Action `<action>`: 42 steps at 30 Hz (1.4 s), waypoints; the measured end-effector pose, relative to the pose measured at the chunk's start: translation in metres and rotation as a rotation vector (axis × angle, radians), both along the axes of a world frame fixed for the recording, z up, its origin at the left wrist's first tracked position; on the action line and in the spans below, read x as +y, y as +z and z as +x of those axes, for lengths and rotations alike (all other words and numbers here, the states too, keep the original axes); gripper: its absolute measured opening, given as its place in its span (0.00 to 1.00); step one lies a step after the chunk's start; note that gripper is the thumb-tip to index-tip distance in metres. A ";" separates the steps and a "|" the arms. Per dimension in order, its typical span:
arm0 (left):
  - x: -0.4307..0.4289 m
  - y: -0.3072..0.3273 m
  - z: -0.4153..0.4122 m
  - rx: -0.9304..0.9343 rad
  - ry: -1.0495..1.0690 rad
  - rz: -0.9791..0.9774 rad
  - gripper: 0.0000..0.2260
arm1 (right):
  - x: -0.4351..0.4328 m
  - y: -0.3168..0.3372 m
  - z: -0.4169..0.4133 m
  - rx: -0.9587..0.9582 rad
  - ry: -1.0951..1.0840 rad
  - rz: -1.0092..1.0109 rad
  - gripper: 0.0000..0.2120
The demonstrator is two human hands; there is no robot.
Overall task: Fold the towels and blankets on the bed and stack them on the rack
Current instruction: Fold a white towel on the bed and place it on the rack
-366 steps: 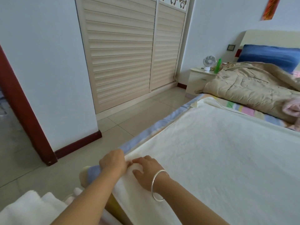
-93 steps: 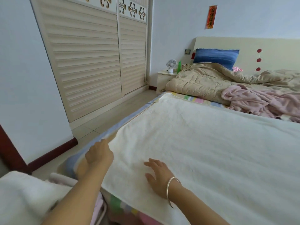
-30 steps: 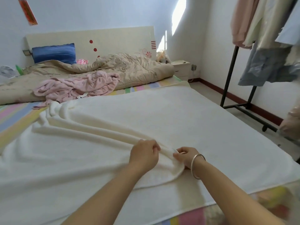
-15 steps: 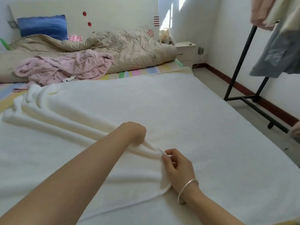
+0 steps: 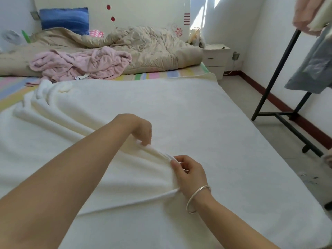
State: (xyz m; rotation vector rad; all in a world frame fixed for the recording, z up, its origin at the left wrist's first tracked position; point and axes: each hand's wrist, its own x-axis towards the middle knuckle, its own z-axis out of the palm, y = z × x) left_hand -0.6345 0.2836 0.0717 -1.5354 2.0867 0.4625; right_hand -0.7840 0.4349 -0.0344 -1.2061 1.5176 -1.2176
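- So the bed [image 5: 161,74] is basically your one big holder here. The white blanket [image 5: 206,112] is spread flat over most of it, and I'll place everything else off that.
- Just past the white blanket's far edge there's a pink blanket [image 5: 84,63] in a crumpled heap, not folded.
- Behind the pink one, further from the white blanket, a beige quilt [image 5: 152,49] lies bunched up, with a blue pillow [image 5: 64,18] against the headboard.
- Off the white blanket's right side, down on the floor, is a black clothes rack [image 5: 277,70] with a grey garment [image 5: 312,69] and a couple of pale ones hanging on it. No folded stuff on it that I can see.
- The left part of the white blanket is pulled over onto its middle, so there's a long ridge of wrinkles running toward its far left corner.
- Your left hand [image 5: 142,131] is knuckles up, fingers curled down, pinching the pulled-over edge near the blanket's middle.
- Your right hand [image 5: 188,171], bracelet [image 5: 195,198] on the wrist, is just nearer you along that same edge, thumb and fingertips closed on the corner bit.
- The stretch of edge between both hands is lifted slightly off the layer underneath.
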 end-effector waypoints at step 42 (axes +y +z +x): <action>0.034 -0.011 -0.229 0.131 -0.165 0.149 0.08 | 0.078 -0.045 -0.275 0.118 -0.420 0.236 0.14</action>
